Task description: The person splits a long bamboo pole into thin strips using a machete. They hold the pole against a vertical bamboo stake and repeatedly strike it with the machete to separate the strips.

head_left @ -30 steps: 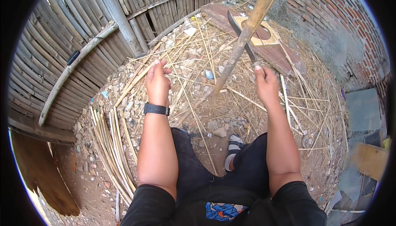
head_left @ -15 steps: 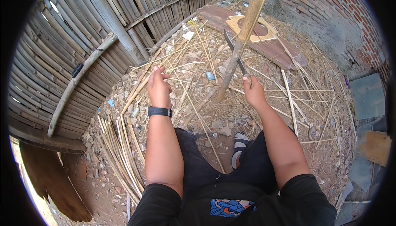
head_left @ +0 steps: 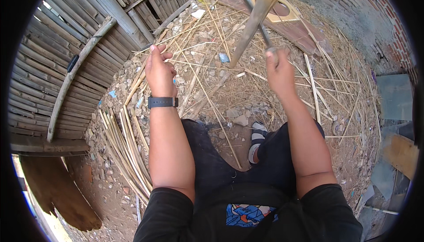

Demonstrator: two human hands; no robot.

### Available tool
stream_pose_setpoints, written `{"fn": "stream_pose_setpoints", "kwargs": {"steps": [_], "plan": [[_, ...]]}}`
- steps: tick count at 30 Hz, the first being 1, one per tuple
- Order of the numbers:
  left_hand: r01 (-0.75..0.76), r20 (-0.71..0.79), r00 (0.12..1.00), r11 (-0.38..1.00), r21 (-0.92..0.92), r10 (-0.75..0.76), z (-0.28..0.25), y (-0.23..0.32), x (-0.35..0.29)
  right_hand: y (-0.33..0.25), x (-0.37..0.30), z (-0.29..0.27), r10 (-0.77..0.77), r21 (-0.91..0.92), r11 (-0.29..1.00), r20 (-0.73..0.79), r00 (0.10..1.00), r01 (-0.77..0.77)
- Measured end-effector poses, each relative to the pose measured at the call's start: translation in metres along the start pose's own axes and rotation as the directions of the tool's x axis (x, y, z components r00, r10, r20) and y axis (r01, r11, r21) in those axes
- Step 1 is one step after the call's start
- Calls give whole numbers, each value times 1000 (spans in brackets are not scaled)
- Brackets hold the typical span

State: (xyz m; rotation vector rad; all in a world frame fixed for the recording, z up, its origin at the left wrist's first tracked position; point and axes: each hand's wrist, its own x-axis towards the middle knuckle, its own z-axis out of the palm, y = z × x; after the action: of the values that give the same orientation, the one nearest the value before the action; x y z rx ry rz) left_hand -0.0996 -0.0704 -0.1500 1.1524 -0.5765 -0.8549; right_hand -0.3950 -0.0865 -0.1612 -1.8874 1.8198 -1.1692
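My right hand [head_left: 281, 74] grips the handle of a long machete [head_left: 265, 34], its dark blade curving up and away from me. A bamboo piece [head_left: 254, 26] slants across the blade, its upper end running out of the top of the view. Blade and bamboo meet where they cross; whether the edge is sunk into it I cannot tell. Off to the left, my left hand [head_left: 160, 69], with a dark watch on its wrist, hovers with loosely bent fingers apart and nothing visible in it. Neither the bamboo nor the machete touches that hand.
Thin bamboo strips [head_left: 211, 105] litter the stony ground. A bundle of long strips [head_left: 126, 149] lies at my left. Farther off are a brown board [head_left: 309, 39] and a yellowish panel with a round hole [head_left: 287, 18]. A bamboo wall [head_left: 48, 74] and brick wall [head_left: 353, 3] enclose the place.
The bamboo piece and machete have risen together toward the top of the view. My right hand has moved up with them; my left hand has gone up and slightly left.
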Motion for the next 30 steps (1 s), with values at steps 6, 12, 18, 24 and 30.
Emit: {"fn": "stream_pose_setpoints", "kwargs": {"steps": [6,12,18,24,30], "plan": [[21,-24,999,1000,-5,-21,-3,0,3,17,-18,56,209,-189,969,299,931,-157],[5,7,1000,1000,19,-5,-12,-2,6,19,2,29,208,-239,961,280,937,-141],[-9,35,999,999,43,7,6,-5,5,49,34,-6,287,-204,949,238,928,-241],[9,41,999,999,32,-11,-1,-1,1,-39,41,-99,357,-157,933,307,882,-323],[43,-2,999,999,5,-43,0,2,0,0,40,-67,205,-253,959,299,932,-129]]}}
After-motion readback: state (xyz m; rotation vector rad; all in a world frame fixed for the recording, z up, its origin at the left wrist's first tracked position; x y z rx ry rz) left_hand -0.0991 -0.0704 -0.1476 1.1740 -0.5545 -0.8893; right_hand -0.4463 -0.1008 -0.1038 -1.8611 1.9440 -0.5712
